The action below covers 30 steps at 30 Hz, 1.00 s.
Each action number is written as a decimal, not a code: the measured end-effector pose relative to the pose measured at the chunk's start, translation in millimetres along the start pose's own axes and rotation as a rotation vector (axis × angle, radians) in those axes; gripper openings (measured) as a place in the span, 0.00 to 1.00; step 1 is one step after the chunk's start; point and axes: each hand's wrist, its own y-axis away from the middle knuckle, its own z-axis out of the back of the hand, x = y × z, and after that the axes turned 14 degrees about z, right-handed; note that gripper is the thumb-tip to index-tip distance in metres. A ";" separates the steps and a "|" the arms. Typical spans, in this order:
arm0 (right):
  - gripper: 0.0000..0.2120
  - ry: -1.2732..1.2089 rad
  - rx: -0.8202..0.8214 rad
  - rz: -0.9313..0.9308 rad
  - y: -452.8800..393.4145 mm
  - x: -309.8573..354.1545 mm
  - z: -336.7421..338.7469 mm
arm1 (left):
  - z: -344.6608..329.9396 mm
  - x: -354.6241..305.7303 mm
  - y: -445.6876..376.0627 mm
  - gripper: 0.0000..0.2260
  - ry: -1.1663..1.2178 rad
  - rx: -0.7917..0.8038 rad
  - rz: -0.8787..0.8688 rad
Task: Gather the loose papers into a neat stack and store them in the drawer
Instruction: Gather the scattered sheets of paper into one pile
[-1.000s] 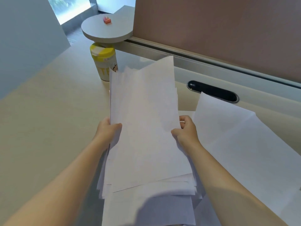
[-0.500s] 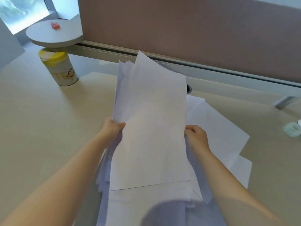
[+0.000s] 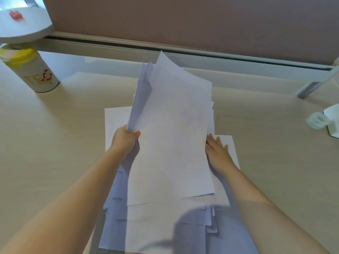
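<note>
Papers are the focus, but starting from the left: a white cylindrical canister with a yellow lid [image 3: 27,68] is standing on the pale wood-grain desk [image 3: 55,136], partly tucked under a round grey shelf [image 3: 23,28] that is carrying a small red object [image 3: 16,15]. Near the middle, the left hand [image 3: 124,140] is pinching the left edge of a loose sheaf of white paper sheets [image 3: 170,134], thumb on top and fingers curled beneath, tilting the sheaf up off the desk so its far corners are fanning apart. More white sheets [image 3: 117,123] are lying flat and unevenly underneath, poking out on both sides and toward the viewer. The right hand [image 3: 218,153] is resting open, fingers spread and flat, touching the sheaf's right edge and a flat sheet below, gripping nothing. Behind, a brown partition panel [image 3: 201,21] is running along the desk's far edge. At far right, a blurred pale translucent item [image 3: 317,121] is sitting beside a white paper corner [image 3: 333,121], well apart from the sheaf.
</note>
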 end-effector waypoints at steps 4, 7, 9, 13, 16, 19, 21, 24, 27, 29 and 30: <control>0.24 -0.041 -0.285 -0.039 -3.7 7.7 8.2 | 13.1 3.6 -2.4 0.07 -0.067 -0.104 0.022; 0.30 0.231 -0.163 -0.229 8.8 2.8 14.0 | 20.3 9.0 -3.3 0.10 -0.267 -0.223 0.035; 0.33 0.212 -0.104 -0.299 16.8 2.5 4.2 | 21.3 13.4 -2.5 0.10 -0.346 -0.196 0.034; 0.34 0.173 -0.045 -0.315 7.0 18.1 -23.4 | 15.6 16.2 7.2 0.16 -0.369 -0.123 0.028; 0.33 0.103 -0.029 -0.272 -0.9 32.7 -32.3 | 10.8 16.9 17.2 0.10 -0.247 -0.059 0.035; 0.32 0.117 0.000 -0.227 0.1 33.9 -26.6 | 16.6 19.6 16.6 0.07 -0.063 0.018 0.072; 0.33 0.080 -0.072 -0.203 0.8 34.4 -16.6 | 22.7 23.6 14.5 0.04 -0.055 -0.023 0.091; 0.30 -0.044 -0.216 -0.286 -0.8 35.8 -8.4 | 30.0 31.8 16.3 0.07 -0.177 -0.182 0.124; 0.29 -0.168 -0.228 -0.298 -5.6 37.8 -20.9 | 38.4 40.0 17.8 0.11 -0.243 -0.287 0.177; 0.27 -0.209 -0.205 -0.273 -8.5 46.3 -34.0 | 45.2 43.1 17.4 0.17 -0.247 -0.325 0.196; 0.26 -0.229 -0.172 -0.257 -9.4 52.6 -41.3 | 49.2 43.5 18.2 0.21 -0.218 -0.341 0.217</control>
